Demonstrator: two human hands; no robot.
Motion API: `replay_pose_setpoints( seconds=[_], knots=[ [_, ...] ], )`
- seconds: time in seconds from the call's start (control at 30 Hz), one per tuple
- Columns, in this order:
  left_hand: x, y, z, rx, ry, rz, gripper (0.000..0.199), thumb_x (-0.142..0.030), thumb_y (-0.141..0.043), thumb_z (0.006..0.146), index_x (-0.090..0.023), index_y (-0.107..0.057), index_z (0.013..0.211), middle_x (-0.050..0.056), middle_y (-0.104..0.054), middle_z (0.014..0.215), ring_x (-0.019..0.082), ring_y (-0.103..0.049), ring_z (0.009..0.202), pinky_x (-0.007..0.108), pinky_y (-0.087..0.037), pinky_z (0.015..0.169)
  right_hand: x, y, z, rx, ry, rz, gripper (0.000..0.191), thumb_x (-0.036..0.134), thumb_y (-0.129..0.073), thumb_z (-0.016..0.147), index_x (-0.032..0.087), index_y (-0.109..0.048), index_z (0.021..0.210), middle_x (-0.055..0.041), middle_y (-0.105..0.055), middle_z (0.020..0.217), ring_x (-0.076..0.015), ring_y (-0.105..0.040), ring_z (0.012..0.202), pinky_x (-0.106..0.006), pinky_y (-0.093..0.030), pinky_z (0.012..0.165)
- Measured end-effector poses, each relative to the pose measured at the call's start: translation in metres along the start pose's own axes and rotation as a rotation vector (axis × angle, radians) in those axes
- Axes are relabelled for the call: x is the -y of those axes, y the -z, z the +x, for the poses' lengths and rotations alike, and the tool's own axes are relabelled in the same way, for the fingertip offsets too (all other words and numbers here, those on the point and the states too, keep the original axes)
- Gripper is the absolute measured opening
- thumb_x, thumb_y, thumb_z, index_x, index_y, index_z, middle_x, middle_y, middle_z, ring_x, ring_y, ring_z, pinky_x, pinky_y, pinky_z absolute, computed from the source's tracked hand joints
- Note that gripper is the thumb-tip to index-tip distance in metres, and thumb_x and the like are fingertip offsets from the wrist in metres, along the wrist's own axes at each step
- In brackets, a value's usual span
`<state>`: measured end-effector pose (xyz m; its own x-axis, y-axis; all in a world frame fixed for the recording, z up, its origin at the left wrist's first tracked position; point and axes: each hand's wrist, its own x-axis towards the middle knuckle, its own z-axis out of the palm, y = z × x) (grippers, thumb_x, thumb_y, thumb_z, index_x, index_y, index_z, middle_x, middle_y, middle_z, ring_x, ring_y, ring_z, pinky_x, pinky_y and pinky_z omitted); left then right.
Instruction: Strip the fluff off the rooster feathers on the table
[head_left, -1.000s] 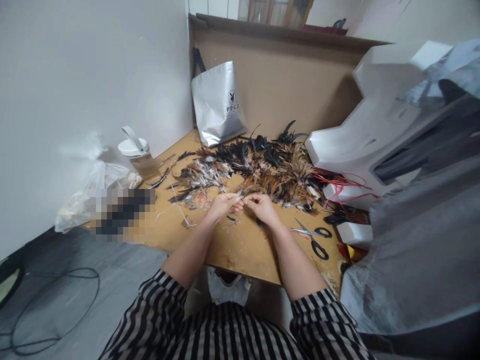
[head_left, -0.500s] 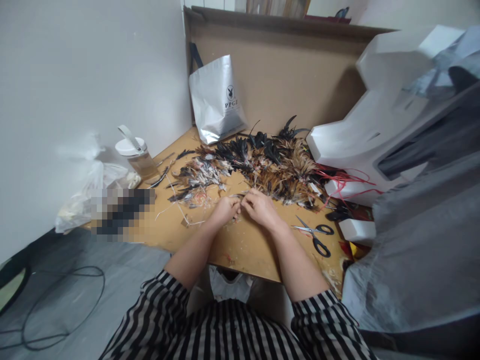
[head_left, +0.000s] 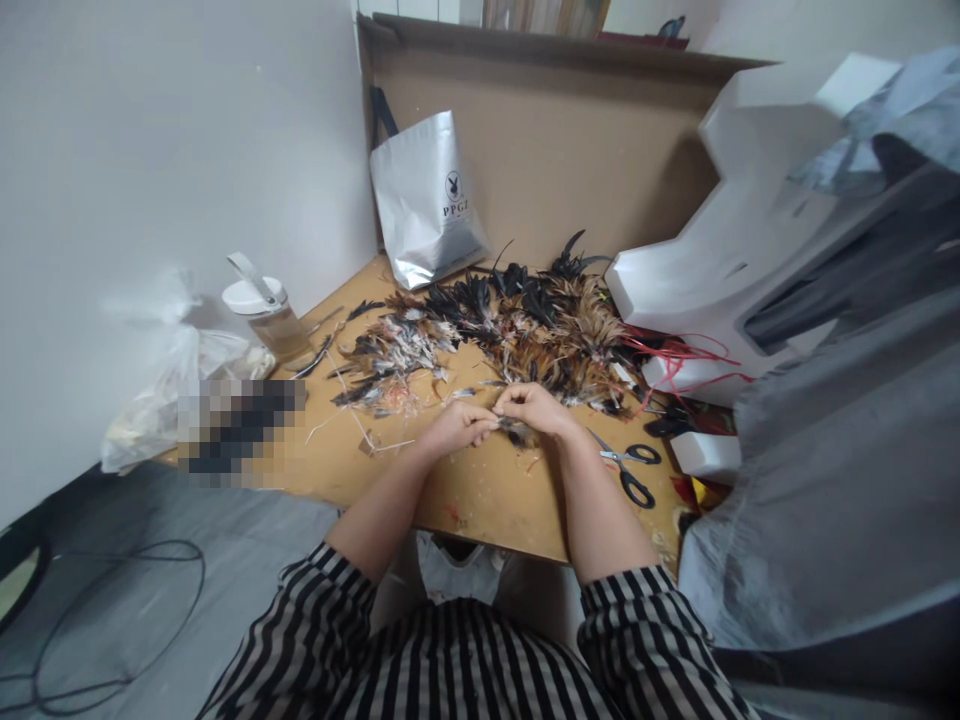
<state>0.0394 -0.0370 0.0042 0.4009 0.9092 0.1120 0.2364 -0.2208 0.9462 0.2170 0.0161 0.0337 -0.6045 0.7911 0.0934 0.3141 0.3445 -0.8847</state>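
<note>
Between my hands is a small brown and dark feather (head_left: 519,432), its fluffy end hanging to the right beneath my right hand. My left hand (head_left: 461,425) pinches the feather's thin end from the left. The thumb and fingertips of my right hand (head_left: 531,406) are closed at the same end, close to the left fingertips. Just beyond my hands spreads a heap of black and brown feathers (head_left: 551,350), with a paler, fluffier bunch (head_left: 409,345) at its left. Black-handled scissors (head_left: 628,470) lie on the table right of my right forearm.
On the wooden table (head_left: 517,510), a silver bag (head_left: 420,200) leans against a cardboard panel (head_left: 570,150). A lidded drink container (head_left: 270,315) and a plastic bag (head_left: 176,385) stand left. White foam (head_left: 690,260), red string (head_left: 690,350) and grey cloth (head_left: 840,480) crowd the right.
My hands have turned and shifted slightly right. The feather's fluffy end now shows below my right hand, where before it was mostly hidden. The whole view has moved a little.
</note>
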Motion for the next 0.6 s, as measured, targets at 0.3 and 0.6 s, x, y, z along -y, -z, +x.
replay_pose_setpoints(
  seconds=[0.3,0.6],
  knots=[
    [-0.005,0.008,0.010,-0.376,0.164,-0.333,0.031,-0.043,-0.056,0.070,-0.012,-0.059,0.067,-0.001,-0.053,0.052,0.004,-0.043,0.040,0.016,-0.032,0.039,0.004,-0.028,0.010,-0.338,0.034,0.137,0.019,0.032,-0.061,0.068,0.015,-0.061,0.061,0.0031,-0.056,0.055,-0.0093,-0.048,0.053,-0.020,-0.038,0.054],
    [0.011,0.013,0.010,-0.452,0.180,-0.206,0.027,-0.037,-0.050,0.073,-0.013,-0.056,0.061,-0.002,-0.049,0.049,0.006,-0.042,0.040,0.018,-0.030,0.040,0.018,-0.055,0.004,-0.366,0.227,-0.473,0.023,0.023,-0.045,0.082,0.018,-0.063,0.070,-0.0050,-0.056,0.071,-0.0148,-0.049,0.070,-0.026,-0.036,0.068]
  ],
)
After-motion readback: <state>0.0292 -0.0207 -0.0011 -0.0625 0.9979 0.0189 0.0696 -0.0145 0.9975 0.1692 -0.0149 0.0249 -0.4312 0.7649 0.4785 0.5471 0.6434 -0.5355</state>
